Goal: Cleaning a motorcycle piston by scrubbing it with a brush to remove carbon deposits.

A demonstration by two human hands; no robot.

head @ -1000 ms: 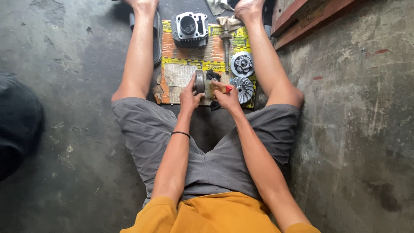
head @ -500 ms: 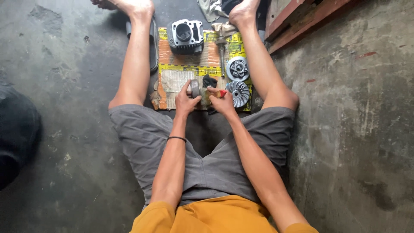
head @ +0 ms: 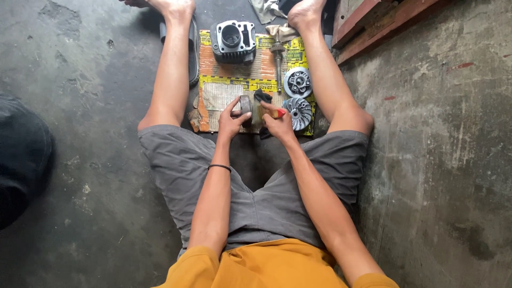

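I sit on a concrete floor with my legs spread around a flattened cardboard sheet (head: pixel 229 96). My left hand (head: pixel 230 120) grips a small round metal engine part (head: pixel 245 105) just above the cardboard. My right hand (head: pixel 278 124) holds a brush with a red ferrule (head: pixel 279 112) and dark bristles, its tip against the part. Both hands are close together at the near edge of the cardboard.
On the cardboard lie a grey engine cylinder block (head: pixel 233 40), a metal shaft (head: pixel 278 56) and two round finned pulley discs (head: pixel 297 81) (head: pixel 298 111). A rag (head: pixel 269 10) lies beyond. Reddish wooden boards (head: pixel 373 26) sit far right; a dark object (head: pixel 21 154) at left.
The view has shifted slightly, so the cardboard and parts sit lower in the frame. My hands stay together on the round part and the brush.
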